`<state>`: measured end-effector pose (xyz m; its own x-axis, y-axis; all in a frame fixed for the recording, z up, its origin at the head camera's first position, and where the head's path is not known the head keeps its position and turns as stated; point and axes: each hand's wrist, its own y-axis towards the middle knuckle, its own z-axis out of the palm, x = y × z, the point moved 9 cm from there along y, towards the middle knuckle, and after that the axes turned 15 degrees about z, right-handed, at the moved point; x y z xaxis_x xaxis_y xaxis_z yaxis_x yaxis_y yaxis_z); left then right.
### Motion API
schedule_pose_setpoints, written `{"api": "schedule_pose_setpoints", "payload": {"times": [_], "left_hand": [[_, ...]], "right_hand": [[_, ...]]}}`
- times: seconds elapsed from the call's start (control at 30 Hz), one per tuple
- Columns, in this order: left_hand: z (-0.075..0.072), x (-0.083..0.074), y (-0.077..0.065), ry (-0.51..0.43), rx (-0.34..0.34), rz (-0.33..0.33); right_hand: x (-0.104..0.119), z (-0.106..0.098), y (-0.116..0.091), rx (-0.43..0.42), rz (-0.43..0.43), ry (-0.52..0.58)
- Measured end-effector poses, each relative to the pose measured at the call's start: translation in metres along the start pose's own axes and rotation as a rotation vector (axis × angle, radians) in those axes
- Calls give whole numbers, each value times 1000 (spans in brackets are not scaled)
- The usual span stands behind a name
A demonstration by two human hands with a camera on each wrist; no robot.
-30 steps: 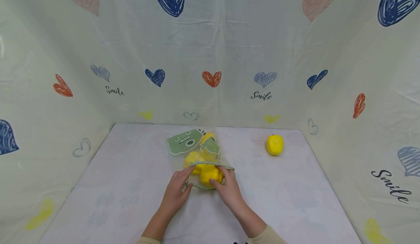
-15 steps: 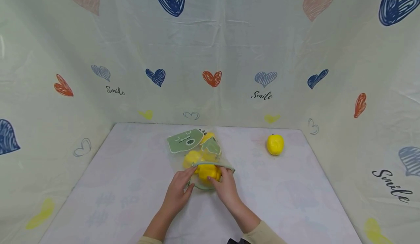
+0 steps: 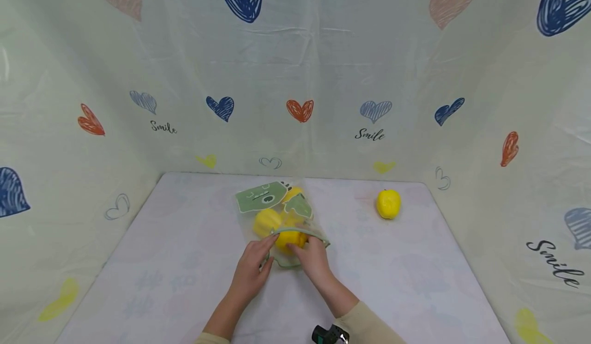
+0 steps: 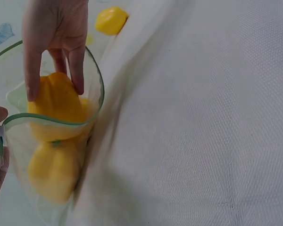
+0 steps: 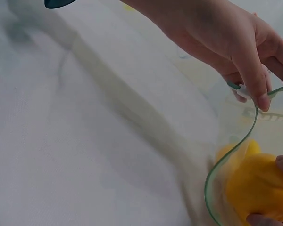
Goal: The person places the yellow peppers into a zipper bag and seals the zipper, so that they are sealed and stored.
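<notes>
A clear zip bag (image 3: pixel 288 266) with green edging and green cartoon prints lies on the table, its mouth facing me. Several yellow bell peppers show through it. My left hand (image 3: pixel 251 268) pinches the left corner of the mouth, by the white slider (image 5: pixel 244 92). At the opening, my right hand (image 3: pixel 316 263) grips a yellow bell pepper (image 4: pixel 59 99) with spread fingers, partly inside the bag. Below that one, another pepper (image 4: pixel 55 172) with a green stem shows through the wall. In the head view, the right fingertips are partly hidden by the bag's upper edge.
One more yellow bell pepper (image 3: pixel 388 204) sits outside the bag, at the table's back right. A white cloth (image 3: pixel 184 287) covers the table. Heart-printed curtains (image 3: pixel 300 67) stand behind and on both sides. A small black device (image 3: pixel 330 335) is at the right wrist.
My right hand has pushed the gripped pepper forward, deeper into the bag. A pepper inside has shifted slightly back and left. The left hand keeps hold of the corner.
</notes>
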<state>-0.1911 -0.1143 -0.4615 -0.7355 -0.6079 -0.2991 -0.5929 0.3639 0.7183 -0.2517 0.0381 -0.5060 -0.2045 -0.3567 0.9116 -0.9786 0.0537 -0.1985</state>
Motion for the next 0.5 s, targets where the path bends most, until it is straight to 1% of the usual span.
{"api": "schedule_pose_setpoints", "payload": {"times": [0.17, 0.4, 0.5], "left_hand": [[-1, 1, 0, 8, -5, 12], [-2, 2, -1, 6, -22, 36], [-2, 2, 0, 6, -31, 51]], "right_hand": [[3, 4, 4, -5, -10, 3], [6, 7, 11, -20, 4, 1], [8, 8, 15, -19, -23, 11]]}}
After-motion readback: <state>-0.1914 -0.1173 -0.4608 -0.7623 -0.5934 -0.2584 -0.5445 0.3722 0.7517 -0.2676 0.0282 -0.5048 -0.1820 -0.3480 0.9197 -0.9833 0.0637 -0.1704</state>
